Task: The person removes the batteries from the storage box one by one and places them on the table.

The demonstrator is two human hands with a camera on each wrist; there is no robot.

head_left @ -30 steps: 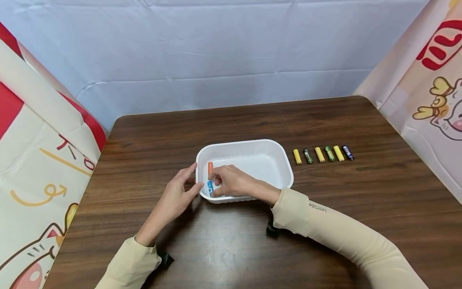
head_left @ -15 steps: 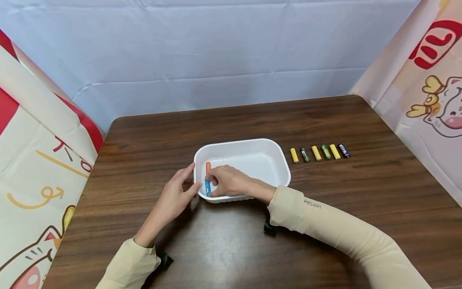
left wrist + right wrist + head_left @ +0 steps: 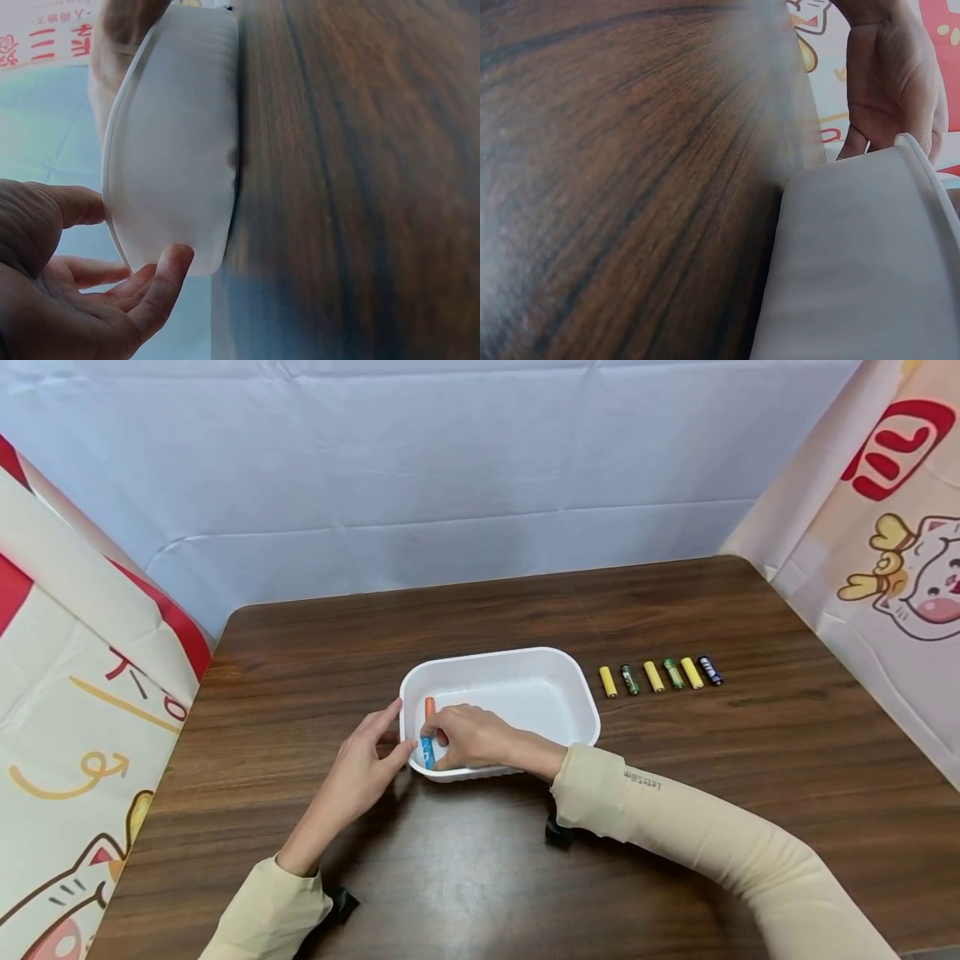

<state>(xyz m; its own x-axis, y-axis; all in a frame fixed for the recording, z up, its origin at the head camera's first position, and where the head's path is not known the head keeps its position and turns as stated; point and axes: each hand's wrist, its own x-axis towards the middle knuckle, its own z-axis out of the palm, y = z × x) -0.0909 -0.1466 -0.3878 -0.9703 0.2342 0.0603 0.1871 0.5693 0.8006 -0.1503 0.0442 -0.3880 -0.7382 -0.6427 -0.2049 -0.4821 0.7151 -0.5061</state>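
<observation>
A white plastic tub [image 3: 536,697] stands on the table. Inside, along its left end, lie an orange battery [image 3: 430,707] and, nearer the front, a blue battery [image 3: 428,752]. My right hand [image 3: 471,739] reaches in over the front rim and pinches the blue battery between thumb and finger; part of the orange one is hidden by that hand. At the tub's left end, my left hand [image 3: 366,762] touches the rim and outer wall with loosely extended fingers. The left wrist view shows its thumb [image 3: 81,205] at the rim. The right wrist view hides the right hand's fingers.
Right of the tub lies a row of several batteries: a yellow one [image 3: 608,682], a dark green one [image 3: 630,680], a green one [image 3: 672,674] and a dark blue one [image 3: 709,670] among them. A white cloth [image 3: 450,477] hangs behind the brown table [image 3: 322,643].
The head view has shifted slightly, so the scene sits a little further left. Both hands keep their places at the tub, the right still pinching the blue battery.
</observation>
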